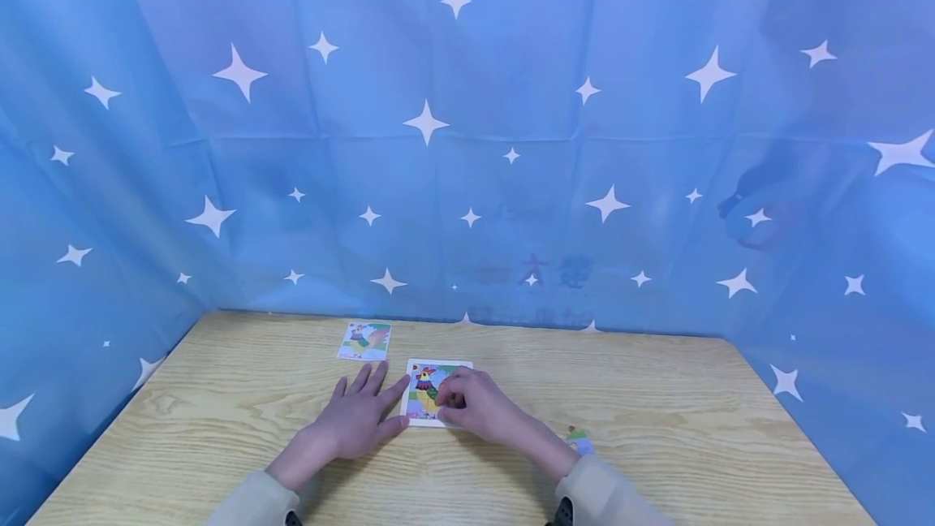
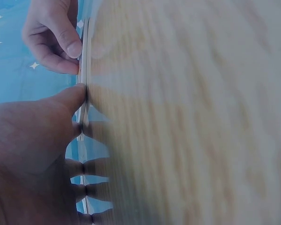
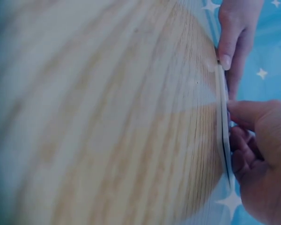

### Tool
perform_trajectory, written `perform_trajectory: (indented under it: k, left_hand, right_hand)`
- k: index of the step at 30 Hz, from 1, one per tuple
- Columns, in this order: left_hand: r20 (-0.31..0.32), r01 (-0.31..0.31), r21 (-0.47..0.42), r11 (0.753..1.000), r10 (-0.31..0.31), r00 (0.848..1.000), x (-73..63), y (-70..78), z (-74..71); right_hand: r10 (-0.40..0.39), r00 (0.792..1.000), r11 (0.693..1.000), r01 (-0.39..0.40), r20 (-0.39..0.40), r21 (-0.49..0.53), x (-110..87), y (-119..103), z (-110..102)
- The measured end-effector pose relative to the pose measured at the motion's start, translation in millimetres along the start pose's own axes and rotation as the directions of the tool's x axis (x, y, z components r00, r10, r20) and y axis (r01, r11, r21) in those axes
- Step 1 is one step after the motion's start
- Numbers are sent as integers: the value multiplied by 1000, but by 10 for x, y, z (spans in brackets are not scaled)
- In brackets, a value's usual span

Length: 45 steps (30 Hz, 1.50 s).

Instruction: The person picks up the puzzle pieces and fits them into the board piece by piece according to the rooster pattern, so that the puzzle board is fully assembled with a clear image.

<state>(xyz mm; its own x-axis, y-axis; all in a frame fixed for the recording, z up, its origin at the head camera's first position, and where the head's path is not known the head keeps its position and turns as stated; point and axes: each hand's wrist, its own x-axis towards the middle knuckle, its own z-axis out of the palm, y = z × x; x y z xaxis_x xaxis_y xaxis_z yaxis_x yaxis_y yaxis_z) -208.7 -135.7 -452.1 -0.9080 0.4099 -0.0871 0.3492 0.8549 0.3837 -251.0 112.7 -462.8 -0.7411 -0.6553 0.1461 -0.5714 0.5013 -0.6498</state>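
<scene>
A jigsaw puzzle (image 1: 425, 404) of a colourful rooster lies flat on the table in a white frame (image 1: 441, 362). My left hand (image 1: 358, 416) is spread beside it, its thumb and forefinger touching the frame's left edge. Over the puzzle's right half, my right hand (image 1: 475, 406) has its fingers curled and its fingertips down at the picture. That hand covers much of the right half, and I cannot tell whether a piece is between its fingertips. The left wrist view shows the thumb (image 2: 75, 49) of the right hand close to the puzzle's surface.
A square card (image 1: 365, 341) with a pale rooster picture lies behind my left hand. One loose puzzle piece (image 1: 580, 440), green and blue, rests to the right beside my right forearm. The wooden table (image 1: 694, 420) meets a blue curtain (image 1: 511, 185) with white stars at the back.
</scene>
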Motion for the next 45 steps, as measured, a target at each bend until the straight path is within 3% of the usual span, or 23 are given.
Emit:
perform_trajectory:
  k: [11,19,24,29,38,45]
  left_hand:
    - [4,-6,-6,1000,6,1000,7,-11,12]
    - [2,0,-5,1000,0,1000,-16,14,-4]
    - [9,-5,-8,1000,5,1000,1,-1,6]
    - [5,2,-18,1000,-2,1000,-3,9,-3]
    - [-3,-3,-16,1000,3,1000,1,1,17]
    - [-2,-1,-14,1000,1,1000,-8,8,4]
  right_hand:
    - [-57,998,996,58,22,-63,-10,-12,-21]
    - [-36,990,978,63,137,-201,-54,-97,-96]
    - [-32,987,990,53,157,-132,-108,-117,-152]
    - [-15,993,1000,18,119,-24,-236,-128,-279]
    - [-23,1000,996,22,-18,-86,-632,5,-740]
    - [73,995,995,-77,-69,-62,-1038,262,-1029]
